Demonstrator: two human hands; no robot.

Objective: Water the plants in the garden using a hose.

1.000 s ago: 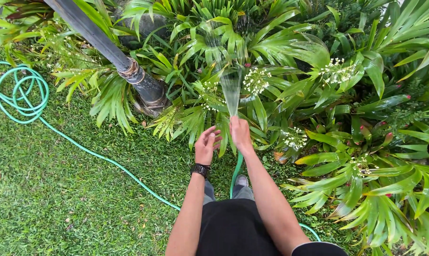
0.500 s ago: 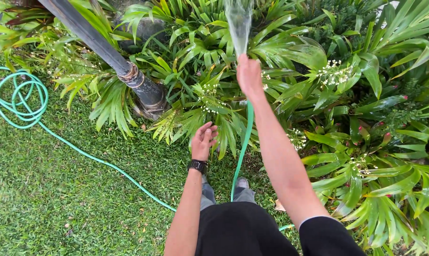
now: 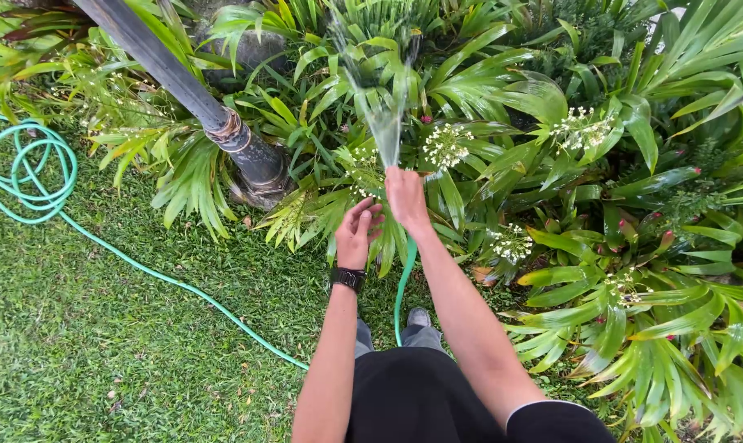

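My right hand [image 3: 406, 197] grips the end of a green garden hose [image 3: 402, 283], which drops from the hand down toward my feet. A fan of water [image 3: 379, 107] sprays from the hand up over the leafy plants [image 3: 470, 90]. My left hand [image 3: 356, 234], with a dark watch at the wrist, hovers just left of the right hand, fingers loosely curled and holding nothing. White flower clusters [image 3: 445, 143] stand just beyond both hands.
A dark metal pole [image 3: 195, 98] slants into the plant bed at upper left. More green hose lies coiled [image 3: 31, 176] on the grass at left and runs diagonally toward my legs. Dense green plants fill the right side.
My right hand has dropped back from its raised, outstretched position and now sits close beside my left hand. The spray has shifted left and lower over the plants.
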